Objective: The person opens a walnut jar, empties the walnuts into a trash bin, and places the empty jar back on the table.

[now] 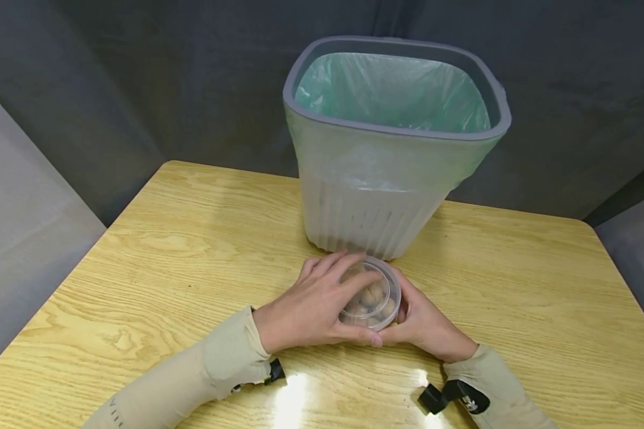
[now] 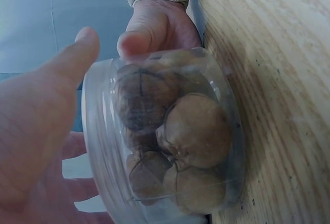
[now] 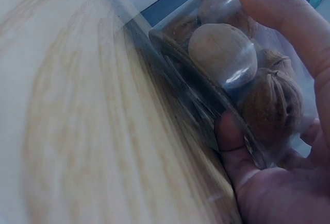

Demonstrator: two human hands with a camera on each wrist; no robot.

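A grey bin (image 1: 397,196) lined with a green bag (image 1: 392,95) stands on the wooden table (image 1: 166,250).

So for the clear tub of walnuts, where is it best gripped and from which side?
Probably by its round side wall, from both sides, low near the table. The clear tub is short and lidded, so the top gives little purchase. Here the right hand wraps the wall while the left hand cups the lid. The bin close behind blocks a far-side approach.

Clear glossy plastic tub (image 1: 372,296) of rough-shelled walnuts (image 2: 193,131) on a varnished wooden table (image 1: 193,250).
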